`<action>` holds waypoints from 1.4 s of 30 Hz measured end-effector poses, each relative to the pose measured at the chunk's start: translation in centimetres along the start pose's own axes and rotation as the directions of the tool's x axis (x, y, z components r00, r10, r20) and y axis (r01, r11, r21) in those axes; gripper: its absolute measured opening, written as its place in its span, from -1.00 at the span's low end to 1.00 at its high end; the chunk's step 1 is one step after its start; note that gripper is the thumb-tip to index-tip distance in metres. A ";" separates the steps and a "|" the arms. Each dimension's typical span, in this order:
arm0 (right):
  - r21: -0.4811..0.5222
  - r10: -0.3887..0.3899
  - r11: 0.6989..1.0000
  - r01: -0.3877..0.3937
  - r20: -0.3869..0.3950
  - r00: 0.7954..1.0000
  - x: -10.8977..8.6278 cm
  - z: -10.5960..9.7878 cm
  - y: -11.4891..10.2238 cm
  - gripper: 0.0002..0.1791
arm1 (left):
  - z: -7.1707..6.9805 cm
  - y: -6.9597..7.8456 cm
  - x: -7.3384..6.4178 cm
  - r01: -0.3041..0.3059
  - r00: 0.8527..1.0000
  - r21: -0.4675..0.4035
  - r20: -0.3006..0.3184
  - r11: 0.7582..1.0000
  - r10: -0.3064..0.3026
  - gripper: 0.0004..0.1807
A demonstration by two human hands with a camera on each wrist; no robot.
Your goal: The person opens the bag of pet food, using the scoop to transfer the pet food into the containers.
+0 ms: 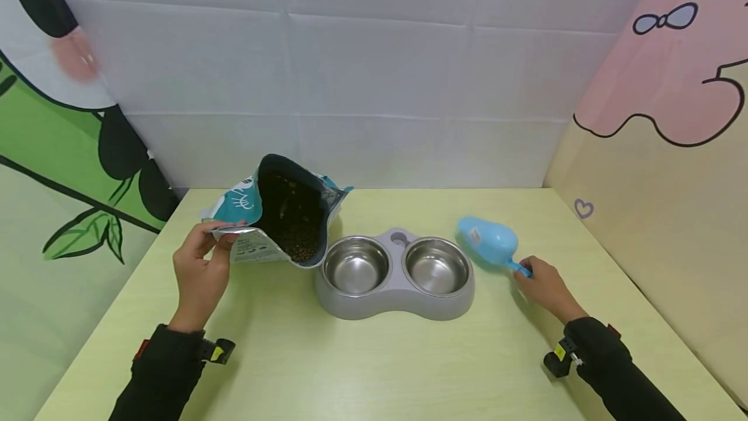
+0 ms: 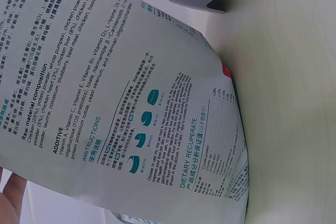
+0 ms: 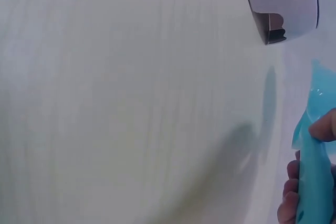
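My left hand (image 1: 201,271) pinches the near edge of a pet food bag (image 1: 248,245), whose wide mouth tilts toward me and shows brown kibble (image 1: 298,232) inside. Printed text covers the side of the bag (image 2: 121,103) in the left wrist view. In my right hand (image 1: 546,288) is the handle of a light blue scoop (image 1: 487,239), with its bowl pointing away to the left. The right wrist view shows fingers and thumb around the scoop's handle (image 3: 315,182). A grey double pet bowl (image 1: 397,301) with two steel dishes stands between the hands.
The pale wooden table (image 1: 374,369) meets a white wall (image 1: 374,83) at the back. Printed panels flank it, a green and white one (image 1: 70,148) on the left and a pink and cream one (image 1: 660,102) on the right.
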State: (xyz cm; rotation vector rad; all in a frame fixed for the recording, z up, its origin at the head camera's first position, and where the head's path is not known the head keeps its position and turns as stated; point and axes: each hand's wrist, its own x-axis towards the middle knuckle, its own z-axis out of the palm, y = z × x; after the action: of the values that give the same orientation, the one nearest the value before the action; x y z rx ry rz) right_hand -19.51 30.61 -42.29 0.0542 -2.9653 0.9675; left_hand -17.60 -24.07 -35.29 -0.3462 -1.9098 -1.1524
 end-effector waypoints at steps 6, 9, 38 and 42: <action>0.021 -0.017 1.000 0.018 -0.044 0.999 -0.1 -0.2 -0.7 -0.67 | 0.0 0.0 0.0 0.003 1.000 0.000 0.003 1.000 -0.003 -0.80; 0.032 -0.033 0.999 0.035 -0.060 0.998 -0.1 -0.3 -1.0 -0.68 | 0.0 0.0 0.0 0.000 1.000 -0.003 0.007 1.000 0.000 -0.80; 0.036 -0.193 0.979 0.202 -0.162 0.968 0.2 -0.5 -2.4 -0.71 | -0.1 0.1 0.0 -0.008 1.000 -0.005 0.001 1.000 0.008 -0.81; 0.045 -0.169 0.983 0.176 -0.130 0.977 0.0 -0.6 -2.8 -0.67 | 0.0 0.2 0.1 -0.022 1.000 -0.009 -0.002 1.000 0.022 -0.81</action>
State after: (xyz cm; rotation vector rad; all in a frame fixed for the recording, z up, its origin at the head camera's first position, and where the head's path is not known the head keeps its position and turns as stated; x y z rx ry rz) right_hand -19.44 28.67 -40.19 0.2382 -2.7645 0.9919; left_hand -17.52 -24.02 -35.15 -0.3697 -1.8953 -1.1470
